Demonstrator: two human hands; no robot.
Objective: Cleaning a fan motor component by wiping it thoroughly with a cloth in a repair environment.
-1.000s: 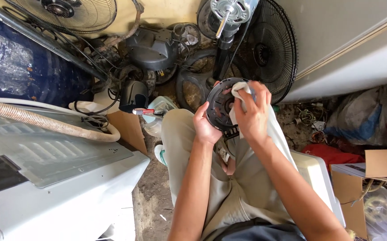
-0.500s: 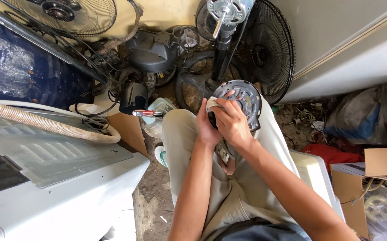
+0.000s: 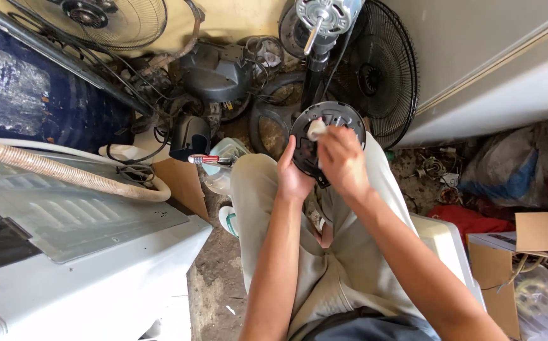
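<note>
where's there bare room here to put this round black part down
Free: the flat grey ribbed panel below the beige corrugated hose, and the dirt floor strip between the white appliance and your leg. Crowded: ahead of the round black plastic disc, where fan guards and parts pile up.

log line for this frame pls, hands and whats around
left hand: holds round black fan part by its edge | right hand: presses pale cloth on it | behind: fan guard, fan motor

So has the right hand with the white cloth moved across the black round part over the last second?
Yes. The right hand with the white cloth slid from the right rim of the black round part toward its left side, nearer the standing fan grille.
</note>
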